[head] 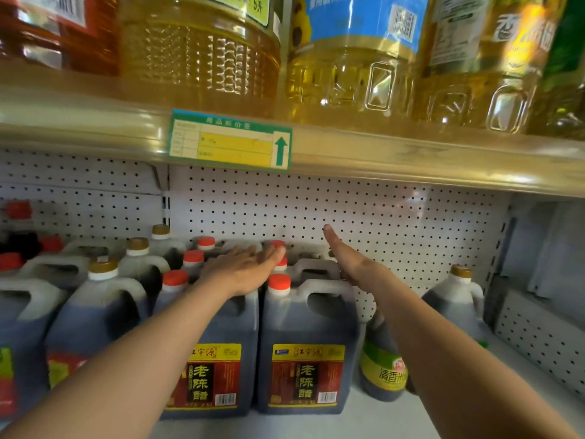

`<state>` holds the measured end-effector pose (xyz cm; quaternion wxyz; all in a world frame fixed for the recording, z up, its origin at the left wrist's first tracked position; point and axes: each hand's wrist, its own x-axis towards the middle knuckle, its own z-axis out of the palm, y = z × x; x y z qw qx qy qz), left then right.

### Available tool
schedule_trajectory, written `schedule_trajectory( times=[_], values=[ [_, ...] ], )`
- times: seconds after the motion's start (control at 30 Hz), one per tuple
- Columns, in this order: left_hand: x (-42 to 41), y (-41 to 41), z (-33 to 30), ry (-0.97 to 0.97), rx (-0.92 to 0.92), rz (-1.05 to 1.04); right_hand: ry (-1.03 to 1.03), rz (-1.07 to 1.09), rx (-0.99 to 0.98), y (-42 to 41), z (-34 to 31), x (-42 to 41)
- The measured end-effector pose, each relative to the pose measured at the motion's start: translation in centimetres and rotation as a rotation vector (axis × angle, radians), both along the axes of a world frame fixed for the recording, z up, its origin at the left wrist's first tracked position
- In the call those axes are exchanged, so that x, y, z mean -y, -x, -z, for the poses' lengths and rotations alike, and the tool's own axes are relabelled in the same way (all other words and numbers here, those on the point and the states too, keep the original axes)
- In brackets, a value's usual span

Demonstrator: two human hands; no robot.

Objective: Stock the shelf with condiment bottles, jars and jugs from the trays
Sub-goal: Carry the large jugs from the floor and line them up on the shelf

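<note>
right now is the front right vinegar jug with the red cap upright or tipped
Upright: the vinegar jug stands on its base, red cap on top, label reading level.

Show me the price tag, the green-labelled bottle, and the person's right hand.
price tag (230,139): head view, yellow middle.
green-labelled bottle (381,369): head view, its label.
right hand (351,259): head view, palm edge.

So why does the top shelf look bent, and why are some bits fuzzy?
Head view: the wide-angle lens bows the upper shelf edge; the oil jugs overhead are soft and show bright glare spots; the left hand and right hand look slightly smeared; the vinegar jug labels read sharply.
</note>
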<state>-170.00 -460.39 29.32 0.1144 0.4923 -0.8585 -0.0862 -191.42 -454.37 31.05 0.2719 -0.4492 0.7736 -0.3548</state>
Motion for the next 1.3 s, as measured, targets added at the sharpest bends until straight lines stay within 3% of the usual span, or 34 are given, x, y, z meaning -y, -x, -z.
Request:
schedule_trajectory(
  times=[0.5,0.87,0.97,1.1,1.3],
  values=[
    [-0.4,0.3,-0.2,0.023,0.019,0.0,0.101,-0.09,0.053,0.2,1.1,3.4],
    [-0.3,-0.3,0.0,0.038,-0.079,0.001,-0.04,-0.084,0.009,2.5,2.0,5.3],
    [-1.3,-2.0,-1.8,-0.062,-0.105,0.071,0.074,-0.073,0.071,0.6,0.7,3.1],
    [0.3,-8.0,-5.0,-0.069,-0.254,0.058,0.27,-0.134,-0.003,-4.2,-0.8,-0.4],
    [4.2,-18.5,-3.5,-0.302,-0.436,-0.031,0.446,-0.235,-0.091,-14.9,-0.5,-3.2]
  ],
)
